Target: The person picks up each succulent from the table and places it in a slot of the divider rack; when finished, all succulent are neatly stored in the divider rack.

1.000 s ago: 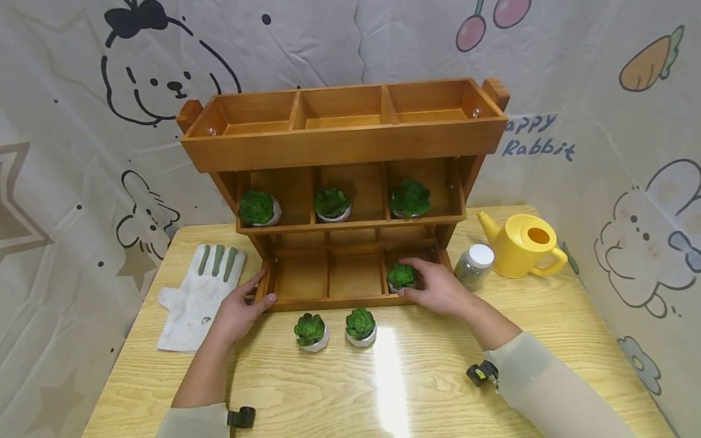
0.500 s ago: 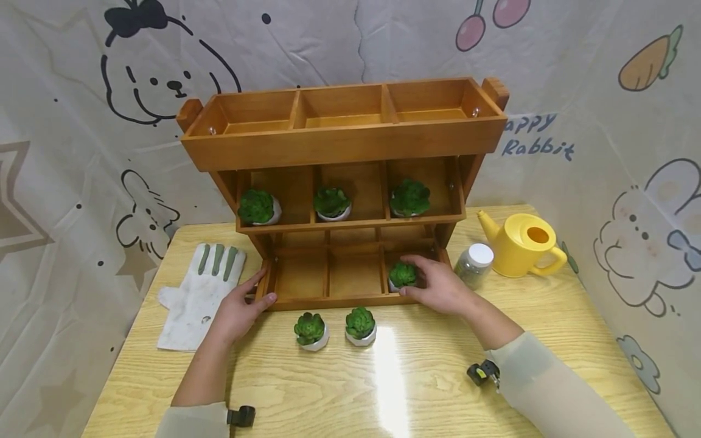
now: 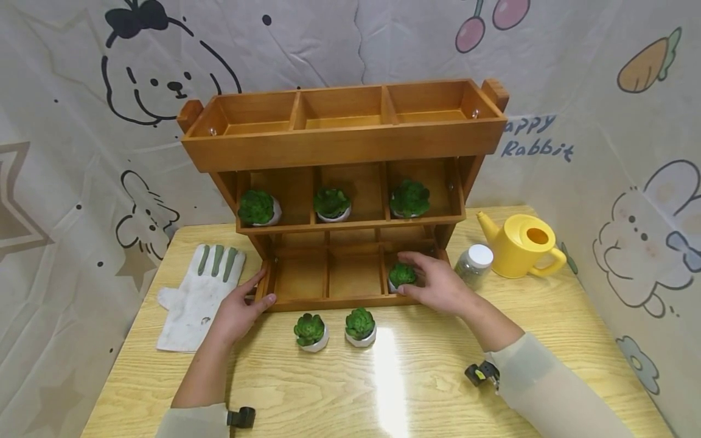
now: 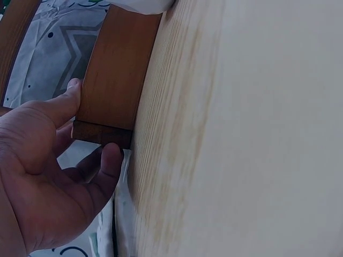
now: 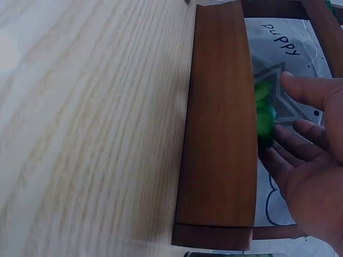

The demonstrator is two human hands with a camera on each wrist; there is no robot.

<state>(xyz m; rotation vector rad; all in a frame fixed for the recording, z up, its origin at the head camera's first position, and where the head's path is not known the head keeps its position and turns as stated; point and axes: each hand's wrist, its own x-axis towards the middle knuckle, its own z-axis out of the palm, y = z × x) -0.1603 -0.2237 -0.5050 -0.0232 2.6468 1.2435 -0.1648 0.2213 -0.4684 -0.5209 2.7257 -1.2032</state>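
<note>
A brown wooden plant stand (image 3: 344, 146) has three tiers of compartments. My left hand (image 3: 240, 313) holds the left end of its bottom tier, thumb over the front edge; the left wrist view shows fingers curled at the board's end (image 4: 110, 75). Inside the bottom right compartment sits a potted succulent (image 3: 402, 275) in a white pot. Around it is my right hand (image 3: 438, 286), fingers loosely spread; in the right wrist view the thumb stands apart from the green leaves (image 5: 263, 115) while other fingertips are close to them. Two more potted succulents, left (image 3: 310, 332) and right (image 3: 361, 327), stand before the stand.
Three potted succulents, one of them central (image 3: 332, 204), occupy the middle tier. On the right are a white-lidded jar (image 3: 474, 266) and a yellow watering can (image 3: 523, 246). A white glove (image 3: 199, 301) lies at left. Printed cloth (image 3: 328, 42) hangs behind.
The succulent in the bottom right compartment has shifted very slightly right. My right index finger has lifted a little away from it. The left hand stays put.
</note>
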